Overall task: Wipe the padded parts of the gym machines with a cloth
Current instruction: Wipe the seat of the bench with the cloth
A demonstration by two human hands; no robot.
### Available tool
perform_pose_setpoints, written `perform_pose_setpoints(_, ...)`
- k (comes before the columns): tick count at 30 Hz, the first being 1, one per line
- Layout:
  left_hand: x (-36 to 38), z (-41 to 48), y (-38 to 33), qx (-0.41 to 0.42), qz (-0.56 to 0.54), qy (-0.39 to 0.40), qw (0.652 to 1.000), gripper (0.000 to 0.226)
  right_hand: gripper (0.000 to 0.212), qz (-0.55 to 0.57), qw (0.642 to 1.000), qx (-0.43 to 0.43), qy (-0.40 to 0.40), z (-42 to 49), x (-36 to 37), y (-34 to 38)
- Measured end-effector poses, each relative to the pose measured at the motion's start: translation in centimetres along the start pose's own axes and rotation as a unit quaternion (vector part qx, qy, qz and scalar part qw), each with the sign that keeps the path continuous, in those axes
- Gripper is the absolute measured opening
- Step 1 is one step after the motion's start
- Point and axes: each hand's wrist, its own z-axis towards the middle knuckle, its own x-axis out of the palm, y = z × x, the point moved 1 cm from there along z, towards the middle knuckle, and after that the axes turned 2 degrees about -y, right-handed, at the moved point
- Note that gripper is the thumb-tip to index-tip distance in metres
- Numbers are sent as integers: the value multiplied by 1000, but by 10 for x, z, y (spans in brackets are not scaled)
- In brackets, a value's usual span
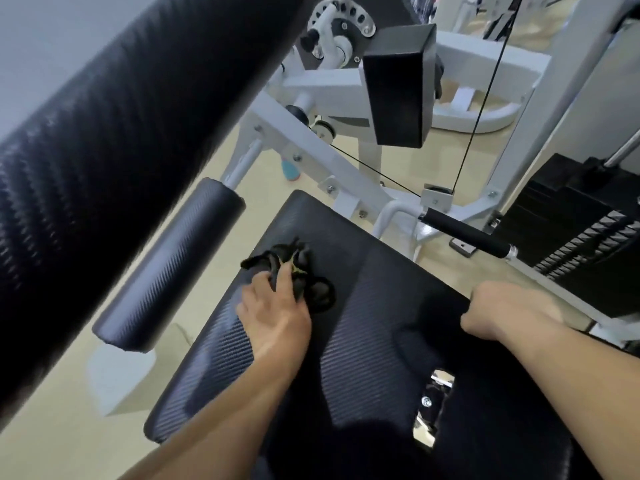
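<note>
A black ribbed seat pad [374, 306] fills the lower middle of the view. My left hand [273, 313] presses a crumpled black cloth [301, 271] against the pad's upper left area, fingers curled over it. My right hand [498, 313] grips the pad's right edge, with its fingers wrapped out of sight below. To the left lies a black roller pad [169, 265], and a much larger black roller pad [104, 150] crosses the upper left corner close to the camera.
The white machine frame [311, 140] with a cable and pulley stands behind the seat. A black foam handle [464, 233] sticks out at the right, beside the black weight stack [581, 237]. A black box-shaped pad [398, 88] hangs above. The floor is beige.
</note>
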Motion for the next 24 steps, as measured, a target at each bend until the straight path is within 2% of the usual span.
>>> perform_pose_setpoints(3, 14, -64, 4, 176, 7, 47, 983, 66, 9, 6, 1000, 1, 5, -5, -4, 1)
perform_pose_setpoints(5, 18, -62, -5, 244, 34, 67, 967, 63, 8, 7, 1000, -4, 1, -6, -2, -1)
perform_pose_setpoints(9, 9, 41, -61, 153, 48, -1, 987, 52, 5, -1, 1000, -12, -21, -1, 2, -4)
perform_pose_setpoints(12, 1, 109, -103, 135, 55, 20, 989, 45, 7, 20, 999, 6, -26, 5, 5, -4)
perform_pose_setpoints(18, 5, 89, -167, 248, 114, 110, 956, 34, 5, 129, 987, 93, 19, 9, -21, -14)
perform_pose_setpoints(20, 9, 80, -176, 272, 141, 131, 943, 32, 8, 113, 989, 87, 46, 11, -26, -15)
perform_pose_setpoints(23, 19, 67, -187, 313, 157, 132, 927, 34, 6, 31, 994, 77, 77, 9, -35, -20)
perform_pose_setpoints(24, 23, 56, -195, 339, 146, 140, 919, 35, 13, 25, 992, 81, 88, 11, -37, -23)
